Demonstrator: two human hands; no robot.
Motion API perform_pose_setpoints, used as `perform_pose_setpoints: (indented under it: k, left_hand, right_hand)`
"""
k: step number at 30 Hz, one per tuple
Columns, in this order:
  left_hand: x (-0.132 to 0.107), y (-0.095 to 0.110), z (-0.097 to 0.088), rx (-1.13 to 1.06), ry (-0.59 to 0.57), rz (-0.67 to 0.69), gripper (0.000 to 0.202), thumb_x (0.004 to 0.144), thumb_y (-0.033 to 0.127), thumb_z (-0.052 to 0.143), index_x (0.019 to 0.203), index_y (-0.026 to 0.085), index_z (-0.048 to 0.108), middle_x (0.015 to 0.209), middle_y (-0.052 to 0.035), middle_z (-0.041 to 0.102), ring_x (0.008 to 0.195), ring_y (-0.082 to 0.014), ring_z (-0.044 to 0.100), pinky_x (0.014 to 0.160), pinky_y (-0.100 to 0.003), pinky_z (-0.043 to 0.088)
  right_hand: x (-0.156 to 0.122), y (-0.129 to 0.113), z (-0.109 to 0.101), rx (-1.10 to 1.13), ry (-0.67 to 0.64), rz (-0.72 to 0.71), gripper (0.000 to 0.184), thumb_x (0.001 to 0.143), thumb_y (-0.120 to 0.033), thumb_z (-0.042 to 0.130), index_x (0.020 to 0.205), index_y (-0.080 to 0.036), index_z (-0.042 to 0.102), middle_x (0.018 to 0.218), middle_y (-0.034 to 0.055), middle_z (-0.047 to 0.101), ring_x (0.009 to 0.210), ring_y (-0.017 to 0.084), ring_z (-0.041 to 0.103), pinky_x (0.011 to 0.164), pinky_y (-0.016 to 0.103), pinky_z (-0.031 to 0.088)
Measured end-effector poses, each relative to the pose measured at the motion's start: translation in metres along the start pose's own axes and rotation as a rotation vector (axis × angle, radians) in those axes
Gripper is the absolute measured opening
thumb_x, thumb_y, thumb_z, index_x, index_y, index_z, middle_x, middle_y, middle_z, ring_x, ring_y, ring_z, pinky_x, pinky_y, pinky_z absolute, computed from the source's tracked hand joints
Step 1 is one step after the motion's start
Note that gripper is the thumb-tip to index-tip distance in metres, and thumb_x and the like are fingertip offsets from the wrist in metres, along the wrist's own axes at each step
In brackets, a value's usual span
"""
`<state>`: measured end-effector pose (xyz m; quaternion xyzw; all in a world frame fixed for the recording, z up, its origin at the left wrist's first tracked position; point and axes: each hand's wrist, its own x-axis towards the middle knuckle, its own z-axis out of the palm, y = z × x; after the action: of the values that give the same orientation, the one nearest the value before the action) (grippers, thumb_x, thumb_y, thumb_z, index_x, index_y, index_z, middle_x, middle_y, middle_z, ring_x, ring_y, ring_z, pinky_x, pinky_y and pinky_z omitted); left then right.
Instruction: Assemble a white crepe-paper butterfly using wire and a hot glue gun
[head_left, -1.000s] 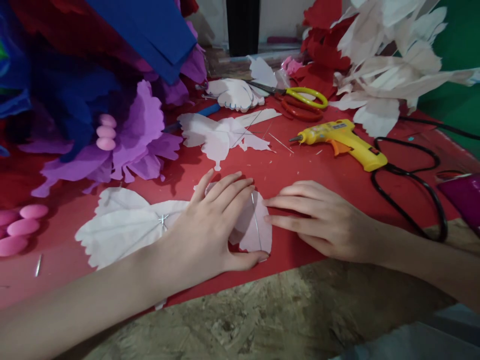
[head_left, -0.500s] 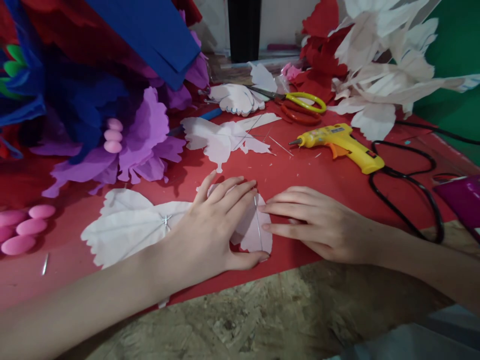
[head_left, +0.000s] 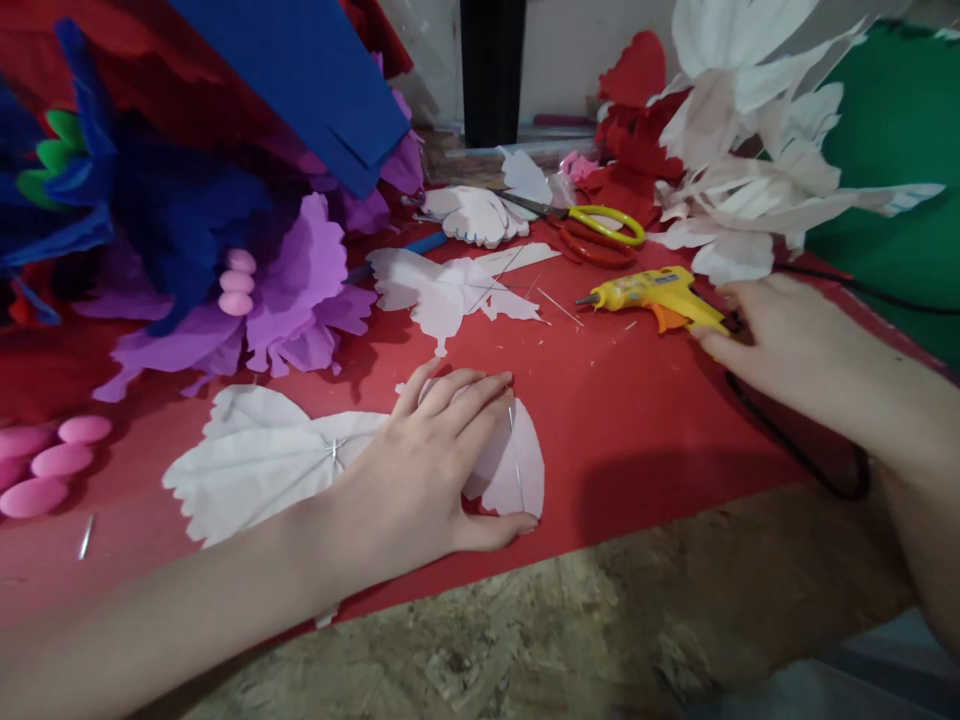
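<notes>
My left hand [head_left: 442, 465] lies flat, fingers stretched out, on a pale petal-shaped cutout [head_left: 525, 455]. A thin wire [head_left: 516, 450] runs along that cutout beside my fingertips, and my thumb rests at its lower edge. Under my wrist and to its left spreads a white scalloped cutout [head_left: 262, 455], gathered at a small twist of wire [head_left: 334, 454]. My right hand [head_left: 787, 340] is at the handle of a yellow glue gun [head_left: 652, 292], thumb and fingers apart around the handle's end. The gun lies on the red sheet, its nozzle pointing left.
Scissors [head_left: 604, 225] with yellow and red handles lie behind the glue gun, near white butterfly-shaped cutouts [head_left: 427, 285]. Purple [head_left: 300, 280] and blue paper pieces crowd the left. Pink oval pieces [head_left: 64, 460] sit at the left edge. A black cord [head_left: 795, 440] loops under my right arm.
My right hand has left the pale cutout and moved right and away to the glue gun's handle. My left hand stays on the cutout. The view has shifted slightly.
</notes>
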<state>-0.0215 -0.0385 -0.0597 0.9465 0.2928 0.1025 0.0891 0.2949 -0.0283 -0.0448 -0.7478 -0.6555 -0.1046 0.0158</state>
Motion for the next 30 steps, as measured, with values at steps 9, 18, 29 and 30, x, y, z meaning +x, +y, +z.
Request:
perform_pose_setpoints:
  k: [9, 18, 29, 30]
  left_hand:
    - [-0.001, 0.002, -0.003, 0.045, -0.034, -0.02, 0.08, 0.074, 0.062, 0.059, 0.13, 0.006, 0.048, 0.133, -0.0181, 0.053, 0.114, -0.0337, 0.049, 0.097, -0.05, 0.037]
    - [0.0, 0.003, -0.003, 0.059, -0.005, 0.006, 0.081, 0.074, 0.062, 0.057, 0.128, 0.003, 0.05, 0.13, -0.0188, 0.055, 0.109, -0.0338, 0.051, 0.093, -0.049, 0.039]
    - [-0.001, 0.0, -0.002, 0.062, 0.041, 0.032, 0.078, 0.074, 0.062, 0.057, 0.124, 0.002, 0.054, 0.127, -0.0179, 0.058, 0.103, -0.0322, 0.053, 0.092, -0.048, 0.038]
    - [-0.001, 0.0, -0.002, 0.064, 0.046, 0.033, 0.078, 0.074, 0.062, 0.057, 0.124, 0.003, 0.054, 0.127, -0.0174, 0.058, 0.103, -0.0318, 0.053, 0.093, -0.047, 0.038]
  right_hand:
    - [0.012, -0.003, 0.006, 0.08, -0.06, 0.042, 0.027, 0.065, -0.028, 0.05, 0.087, -0.014, 0.058, 0.092, 0.0124, 0.06, 0.079, 0.021, 0.057, 0.071, 0.034, 0.046]
    - [-0.001, -0.006, -0.02, 0.224, -0.01, 0.081, 0.05, 0.065, -0.034, 0.05, 0.111, -0.013, 0.052, 0.091, 0.0122, 0.063, 0.067, 0.02, 0.057, 0.064, 0.034, 0.046]
    - [-0.011, -0.03, -0.028, 0.361, 0.034, -0.099, 0.054, 0.062, -0.045, 0.043, 0.107, -0.015, 0.053, 0.109, 0.0165, 0.058, 0.076, 0.022, 0.058, 0.061, 0.031, 0.046]
    - [-0.01, -0.03, -0.024, 0.363, 0.025, -0.095, 0.054, 0.063, -0.044, 0.043, 0.107, -0.015, 0.053, 0.108, 0.0164, 0.059, 0.077, 0.022, 0.059, 0.063, 0.032, 0.046]
